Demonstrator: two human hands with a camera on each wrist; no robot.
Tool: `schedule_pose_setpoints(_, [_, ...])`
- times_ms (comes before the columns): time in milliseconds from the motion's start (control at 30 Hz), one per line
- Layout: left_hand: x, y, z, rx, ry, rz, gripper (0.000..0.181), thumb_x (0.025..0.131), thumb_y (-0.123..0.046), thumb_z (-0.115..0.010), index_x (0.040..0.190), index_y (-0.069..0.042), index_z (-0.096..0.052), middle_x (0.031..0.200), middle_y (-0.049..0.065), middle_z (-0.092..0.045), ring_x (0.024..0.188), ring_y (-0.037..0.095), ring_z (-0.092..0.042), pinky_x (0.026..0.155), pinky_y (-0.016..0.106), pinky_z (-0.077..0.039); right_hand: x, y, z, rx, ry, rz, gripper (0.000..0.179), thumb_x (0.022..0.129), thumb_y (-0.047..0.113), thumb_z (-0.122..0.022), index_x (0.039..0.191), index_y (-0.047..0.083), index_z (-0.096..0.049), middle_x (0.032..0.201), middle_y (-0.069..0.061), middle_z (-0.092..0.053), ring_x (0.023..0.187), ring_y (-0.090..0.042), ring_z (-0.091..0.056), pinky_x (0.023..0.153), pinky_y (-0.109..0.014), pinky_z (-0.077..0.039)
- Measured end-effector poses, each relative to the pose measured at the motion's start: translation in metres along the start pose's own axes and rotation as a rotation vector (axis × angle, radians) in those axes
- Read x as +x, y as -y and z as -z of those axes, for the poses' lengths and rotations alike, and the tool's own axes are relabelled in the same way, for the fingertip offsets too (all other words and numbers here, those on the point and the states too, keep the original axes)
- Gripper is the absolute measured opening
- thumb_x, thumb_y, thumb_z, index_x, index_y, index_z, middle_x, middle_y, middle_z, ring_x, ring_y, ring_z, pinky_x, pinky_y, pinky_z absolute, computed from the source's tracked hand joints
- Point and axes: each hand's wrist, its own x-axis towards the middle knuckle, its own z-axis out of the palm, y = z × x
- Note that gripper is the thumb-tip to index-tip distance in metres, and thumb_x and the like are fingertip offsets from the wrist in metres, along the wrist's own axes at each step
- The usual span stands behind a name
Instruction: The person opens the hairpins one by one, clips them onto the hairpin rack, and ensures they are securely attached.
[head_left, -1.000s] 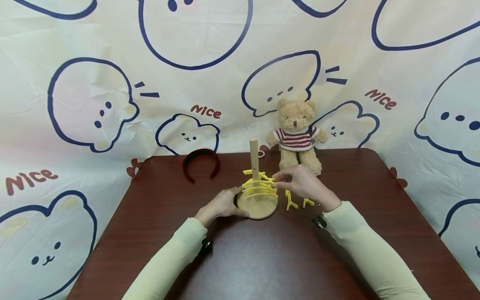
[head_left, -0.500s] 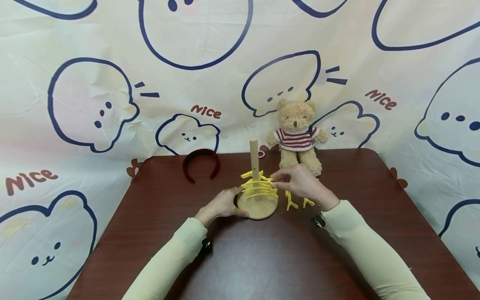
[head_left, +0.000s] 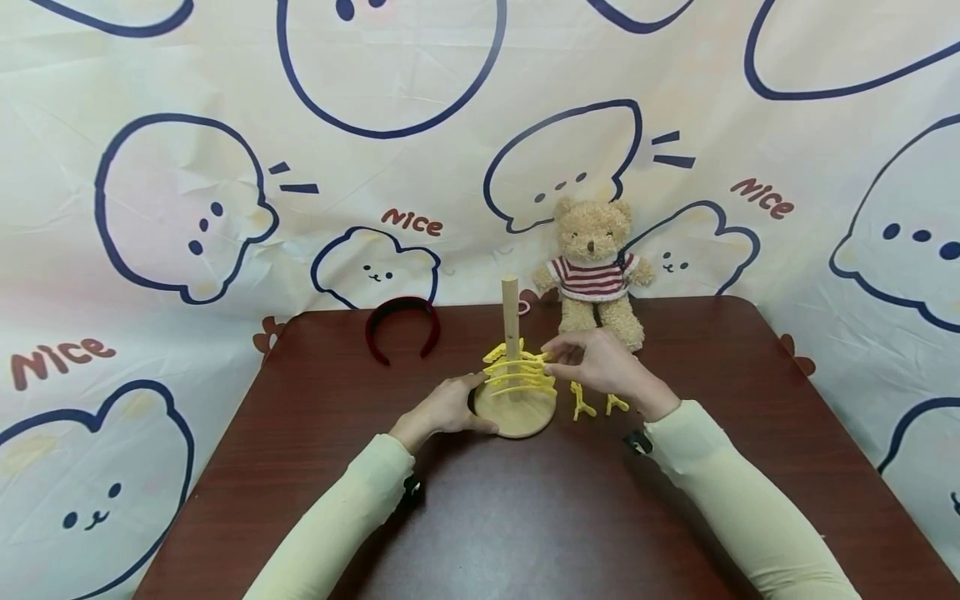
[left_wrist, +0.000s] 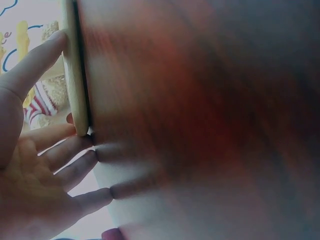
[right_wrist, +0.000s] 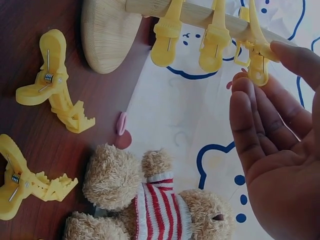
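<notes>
A round wooden stand [head_left: 516,421] with an upright post [head_left: 510,310] stands on the table. My left hand [head_left: 447,406] holds its base at the left side; in the left wrist view the thumb lies on the base [left_wrist: 75,85] and the fingers spread at its edge, tips on the tabletop. Several yellow spring clips [head_left: 517,390] sit one above another across the lower post. With thumb and fingertips, my right hand [head_left: 600,364] pinches the uppermost yellow clip [right_wrist: 258,70] by its handle end. Below it, two clips [right_wrist: 212,52] hang on the post, apart from the hand.
Two loose yellow clips [head_left: 582,403] [head_left: 616,405] lie on the table right of the base. A teddy bear [head_left: 592,275] in a striped shirt sits behind. At the back left lies a dark red headband [head_left: 402,302]; a small pink ring [head_left: 523,307] is behind the post.
The uppermost clip's far end has dropped and shifted slightly by the post, with my right hand moving only a little. My left hand stays on the base.
</notes>
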Motion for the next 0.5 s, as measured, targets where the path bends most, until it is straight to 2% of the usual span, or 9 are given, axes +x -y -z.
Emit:
schedule_pose_setpoints(167, [0.0004,0.0003,0.0,0.005,-0.004,-0.005,0.1,0.07,-0.049,-0.088,0.15,-0.008,-0.044,0.148,0.014,-0.053,0.136,0.031,-0.051,0.113,0.043,-0.042,-0.0002,-0.0015,0.0002,0.0,0.006,-0.003,0.024,0.087,0.033,-0.078,0.108,0.023,-0.075,0.089,0.01,-0.072,0.079,-0.007,-0.065,0.072,-0.029,-0.054])
schedule_pose_setpoints(500, [0.0008,0.001,-0.0005,-0.008,0.001,-0.017,0.098,0.071,-0.048,-0.088,0.15,-0.01,-0.045,0.148,0.012,-0.053,0.136,0.03,-0.051,0.113,0.044,-0.042,-0.0069,-0.0068,0.0061,0.083,0.031,-0.042,0.028,0.088,0.034,-0.077,0.113,0.023,-0.071,0.091,0.006,-0.071,0.08,-0.012,-0.064,0.071,-0.032,-0.053])
